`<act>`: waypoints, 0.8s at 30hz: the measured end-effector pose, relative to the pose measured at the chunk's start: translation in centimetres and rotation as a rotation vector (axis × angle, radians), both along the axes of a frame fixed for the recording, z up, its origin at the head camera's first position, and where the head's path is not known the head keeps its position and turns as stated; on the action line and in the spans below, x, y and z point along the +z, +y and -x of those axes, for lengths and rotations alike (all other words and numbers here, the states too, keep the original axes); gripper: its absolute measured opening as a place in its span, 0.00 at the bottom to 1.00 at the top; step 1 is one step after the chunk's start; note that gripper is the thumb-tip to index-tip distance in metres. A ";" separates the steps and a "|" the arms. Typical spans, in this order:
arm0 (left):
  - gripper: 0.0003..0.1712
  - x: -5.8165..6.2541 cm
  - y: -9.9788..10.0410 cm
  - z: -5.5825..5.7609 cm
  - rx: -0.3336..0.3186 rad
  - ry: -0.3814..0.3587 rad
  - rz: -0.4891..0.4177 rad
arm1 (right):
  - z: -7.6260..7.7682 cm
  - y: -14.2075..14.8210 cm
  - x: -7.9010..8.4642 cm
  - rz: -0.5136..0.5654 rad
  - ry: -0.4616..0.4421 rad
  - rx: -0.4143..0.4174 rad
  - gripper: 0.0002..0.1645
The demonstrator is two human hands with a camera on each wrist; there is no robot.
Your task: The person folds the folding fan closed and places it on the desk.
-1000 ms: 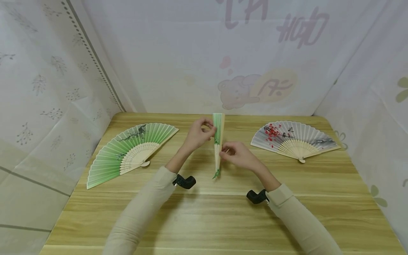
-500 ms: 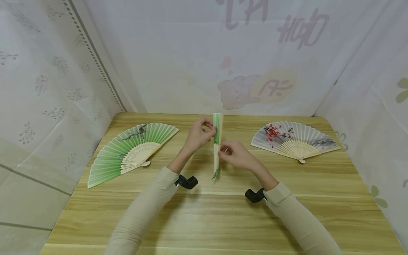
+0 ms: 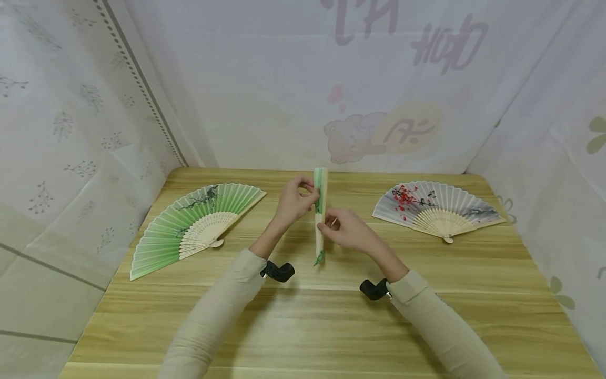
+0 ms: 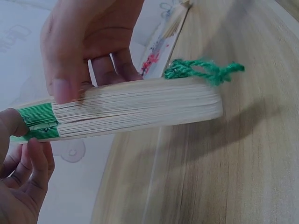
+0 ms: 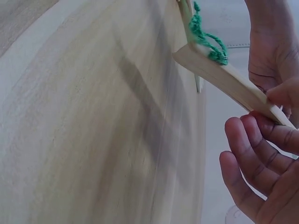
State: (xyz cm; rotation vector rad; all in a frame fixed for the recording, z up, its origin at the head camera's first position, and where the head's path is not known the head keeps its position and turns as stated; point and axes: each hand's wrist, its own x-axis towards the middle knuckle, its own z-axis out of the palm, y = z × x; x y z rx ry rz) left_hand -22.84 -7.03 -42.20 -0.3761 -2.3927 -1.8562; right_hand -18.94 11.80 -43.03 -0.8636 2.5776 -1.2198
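Observation:
Both hands hold a folded green folding fan (image 3: 320, 237) above the middle of the table, its tasselled end toward the person. My left hand (image 3: 294, 202) pinches the green pleated part near the far end. Closer to the tassel, my right hand (image 3: 350, 230) pinches the bare ribs between thumb and fingers. The left wrist view shows the stacked pale ribs (image 4: 145, 107) edge-on, with a narrow gap among the green pleats. A knotted green cord (image 5: 205, 39) hangs from the pivot end, which casts a shadow on the wood.
An open green fan (image 3: 189, 226) lies on the wooden table (image 3: 303, 326) at left. At right lies an open grey-white fan (image 3: 437, 205) with red blossoms. Printed cloth (image 3: 246, 95) hangs behind the table and along both sides. Black camera mounts (image 3: 279, 271) sit on the wrists.
The held fan has swung slightly left and turned, so its rib edges face the head camera more. Its splayed far end has narrowed. My right hand has moved a little left with it.

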 end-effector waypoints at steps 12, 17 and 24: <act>0.07 0.1 -0.4 -0.1 -0.041 -0.013 -0.021 | -0.1 0.4 -0.8 0.066 -0.005 -0.012 0.08; 0.07 -0.1 -0.5 0.0 -0.046 0.000 -0.010 | -0.1 0.5 -0.8 0.073 -0.013 0.012 0.08; 0.06 -0.5 -0.3 0.0 -0.037 0.002 -0.013 | -0.1 0.2 -0.5 0.051 0.008 0.033 0.07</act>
